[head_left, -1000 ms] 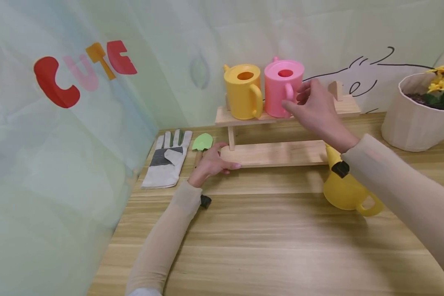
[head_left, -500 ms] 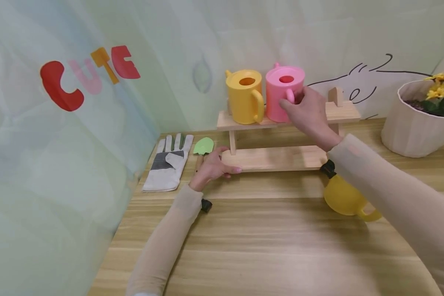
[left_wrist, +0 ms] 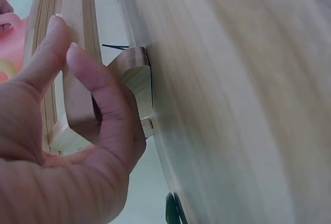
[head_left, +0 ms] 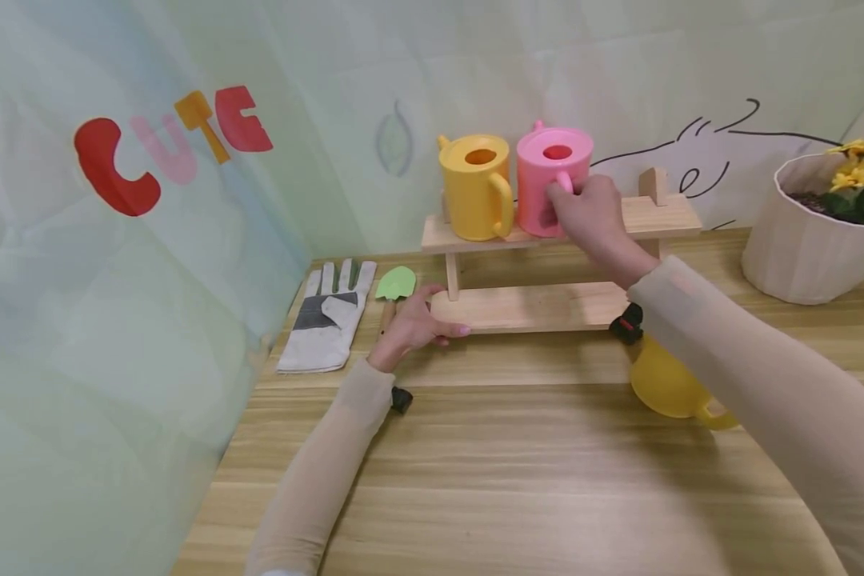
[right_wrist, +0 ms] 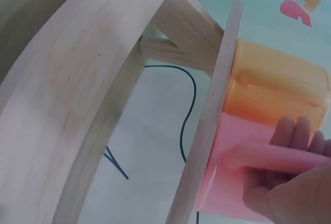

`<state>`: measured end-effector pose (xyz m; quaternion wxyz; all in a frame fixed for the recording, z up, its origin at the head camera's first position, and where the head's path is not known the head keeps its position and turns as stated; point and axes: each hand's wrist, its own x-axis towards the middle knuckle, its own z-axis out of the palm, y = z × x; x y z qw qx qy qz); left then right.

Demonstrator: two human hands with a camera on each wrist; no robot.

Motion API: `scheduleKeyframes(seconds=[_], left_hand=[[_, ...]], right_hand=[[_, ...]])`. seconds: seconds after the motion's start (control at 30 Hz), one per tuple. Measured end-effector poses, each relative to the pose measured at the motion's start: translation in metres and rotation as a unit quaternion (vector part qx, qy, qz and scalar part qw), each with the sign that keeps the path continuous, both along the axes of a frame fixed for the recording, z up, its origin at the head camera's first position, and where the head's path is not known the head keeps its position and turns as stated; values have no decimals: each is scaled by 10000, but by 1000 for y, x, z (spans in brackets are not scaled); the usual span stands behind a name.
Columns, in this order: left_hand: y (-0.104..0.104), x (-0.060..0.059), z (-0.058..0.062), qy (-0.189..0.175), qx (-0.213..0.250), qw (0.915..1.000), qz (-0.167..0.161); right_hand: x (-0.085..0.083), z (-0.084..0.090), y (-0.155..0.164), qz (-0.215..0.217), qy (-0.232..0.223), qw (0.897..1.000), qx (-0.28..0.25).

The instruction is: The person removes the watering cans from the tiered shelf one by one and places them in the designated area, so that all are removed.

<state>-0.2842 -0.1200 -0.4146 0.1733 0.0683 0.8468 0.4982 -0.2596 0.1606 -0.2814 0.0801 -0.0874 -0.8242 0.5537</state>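
Note:
A light wooden two-tier plant stand (head_left: 540, 308) stands against the back wall. Its lower board's left end is gripped by my left hand (head_left: 414, 322), and the left wrist view shows the fingers and thumb around the wood (left_wrist: 80, 97). On the upper board a pink watering can (head_left: 536, 192) stands upright, handle toward me. My right hand (head_left: 594, 212) holds that handle (right_wrist: 279, 158), fingers on one side and thumb on the other in the right wrist view. Just left of it is a yellow watering can (head_left: 468, 196).
A grey-white work glove (head_left: 324, 320) and a green-bladed hand trowel (head_left: 396, 283) lie at the left. Another yellow watering can (head_left: 662, 380) stands on the table (head_left: 475, 480), partly behind my right forearm. A white pot (head_left: 806, 240) with yellow flowers (head_left: 853, 174) is at the right.
My right hand has moved left and closed its fingers on the pink watering can's handle. My left hand has stayed on the lower board; the cans have not visibly moved on the stand.

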Motion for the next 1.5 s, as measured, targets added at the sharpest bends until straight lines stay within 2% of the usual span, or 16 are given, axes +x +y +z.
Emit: scheduleKeyframes(seconds=[0.17,0.3,0.7,1.5], left_hand=[[0,0,1,-24,1,10000,24],[0,0,1,-76,19,10000,58],[1,0,2,-34,20,10000,63],[0,-1,0,-71,148,9999,28]], right_hand=[[-3,-2,-3,45,91,9973,-720],[-4,-5,-5,71,159,9940,-1077],[-6,-8,-8,-411,193,9940,-991],[-2,-17,-1,-752,702,9898,-988]])
